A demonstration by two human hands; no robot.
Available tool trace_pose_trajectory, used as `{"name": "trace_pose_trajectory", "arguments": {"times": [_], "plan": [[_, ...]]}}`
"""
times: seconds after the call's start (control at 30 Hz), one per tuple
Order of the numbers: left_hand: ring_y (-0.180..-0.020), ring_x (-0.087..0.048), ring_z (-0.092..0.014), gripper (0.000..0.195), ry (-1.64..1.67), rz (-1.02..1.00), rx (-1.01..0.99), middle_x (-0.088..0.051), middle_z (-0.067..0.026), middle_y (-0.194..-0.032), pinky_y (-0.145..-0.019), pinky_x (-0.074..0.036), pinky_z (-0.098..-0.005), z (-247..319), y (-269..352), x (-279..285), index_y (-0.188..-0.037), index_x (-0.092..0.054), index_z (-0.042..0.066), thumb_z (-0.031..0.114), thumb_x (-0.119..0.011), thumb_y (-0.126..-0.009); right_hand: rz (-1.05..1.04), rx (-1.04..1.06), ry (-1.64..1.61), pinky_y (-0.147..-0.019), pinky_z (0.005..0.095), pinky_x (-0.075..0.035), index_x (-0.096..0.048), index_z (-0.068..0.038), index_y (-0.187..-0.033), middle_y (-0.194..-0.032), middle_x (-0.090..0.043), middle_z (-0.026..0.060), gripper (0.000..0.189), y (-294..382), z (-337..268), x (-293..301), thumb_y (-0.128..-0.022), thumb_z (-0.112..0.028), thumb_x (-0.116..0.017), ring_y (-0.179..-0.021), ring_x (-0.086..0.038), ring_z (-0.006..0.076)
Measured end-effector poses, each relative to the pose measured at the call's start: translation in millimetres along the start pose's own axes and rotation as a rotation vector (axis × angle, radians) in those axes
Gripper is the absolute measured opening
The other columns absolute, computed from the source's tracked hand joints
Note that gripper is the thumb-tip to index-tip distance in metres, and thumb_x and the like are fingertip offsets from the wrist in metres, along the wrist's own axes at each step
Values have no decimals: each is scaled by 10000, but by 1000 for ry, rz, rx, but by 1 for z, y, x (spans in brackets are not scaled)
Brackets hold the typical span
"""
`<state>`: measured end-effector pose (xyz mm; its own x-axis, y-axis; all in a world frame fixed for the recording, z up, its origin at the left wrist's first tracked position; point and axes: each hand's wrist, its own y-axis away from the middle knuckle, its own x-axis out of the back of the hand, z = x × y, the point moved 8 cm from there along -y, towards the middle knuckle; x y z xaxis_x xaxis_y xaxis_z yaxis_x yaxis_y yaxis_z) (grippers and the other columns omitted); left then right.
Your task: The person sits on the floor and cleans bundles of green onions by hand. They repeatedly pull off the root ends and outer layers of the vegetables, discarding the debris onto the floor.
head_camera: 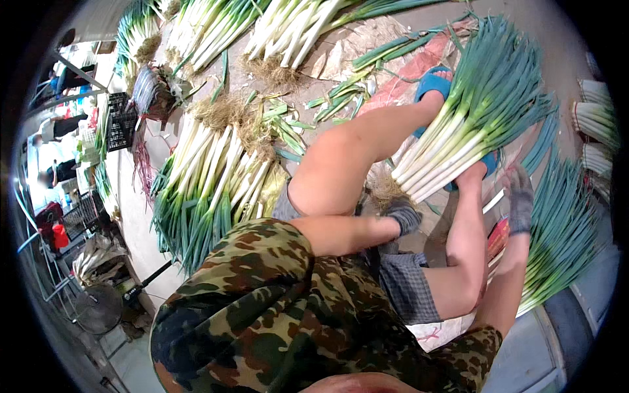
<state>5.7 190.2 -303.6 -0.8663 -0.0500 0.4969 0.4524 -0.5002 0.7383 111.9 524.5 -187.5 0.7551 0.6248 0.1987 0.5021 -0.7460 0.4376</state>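
A large bundle of long green onions (462,113) lies slanting across my slippered feet, its roots (385,189) towards me and its leaves away. My left hand (405,217), in a grey glove, is at the root end; the fingers are partly hidden, so any grip is unclear. To the right of the white stalks is my gloved right hand (519,199), blurred, with its fingers stretched away from me. A thin pinkish strand seems to run near its fingertips; whether it is held cannot be seen. Beyond that hand lies another heap of green onions (560,231).
On my left lies a pile of green onions (211,182), roots away from me. More onion bundles (290,29) are at the far side. Trimmed leaves (339,98) litter the floor. Blue slippers (432,84) are on my feet. A black crate (119,120) and a fan (98,308) stand left.
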Motion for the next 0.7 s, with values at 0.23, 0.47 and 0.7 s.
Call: {"name": "trace_pose_trajectory", "arguments": {"times": [0.23, 0.47, 0.7], "plan": [[-903, -609, -229, 270, 199, 117, -781, -653, -99, -963, -866, -466, -319, 143, 42, 282, -1040, -627, 42, 244, -591, -865, 137, -231, -110, -762, 291, -488, -473, -60, -1274, -1141, -564, 78, 362, 84, 25, 24, -921, -120, -526, -892, -588, 185], [-1019, -592, -343, 443, -286, 572, -110, -632, -203, -1075, -892, -451, -401, -36, -194, 441, -1062, -647, 61, 433, -591, -827, 9, 0, 190, -803, 297, -463, -455, -3, -1314, -1168, -556, 106, 431, 72, -10, -15, -916, -141, -545, -862, -563, 166], [-1118, -558, -297, 333, -599, 773, 324, -553, -171, -1207, -912, -469, -404, -115, -261, 456, -1170, -561, 78, 213, -515, -869, -3, -225, 196, -817, 293, -451, -458, -10, -1314, -1042, -573, 69, 429, 76, -12, -20, -917, -153, -531, -865, -543, 157]]}}
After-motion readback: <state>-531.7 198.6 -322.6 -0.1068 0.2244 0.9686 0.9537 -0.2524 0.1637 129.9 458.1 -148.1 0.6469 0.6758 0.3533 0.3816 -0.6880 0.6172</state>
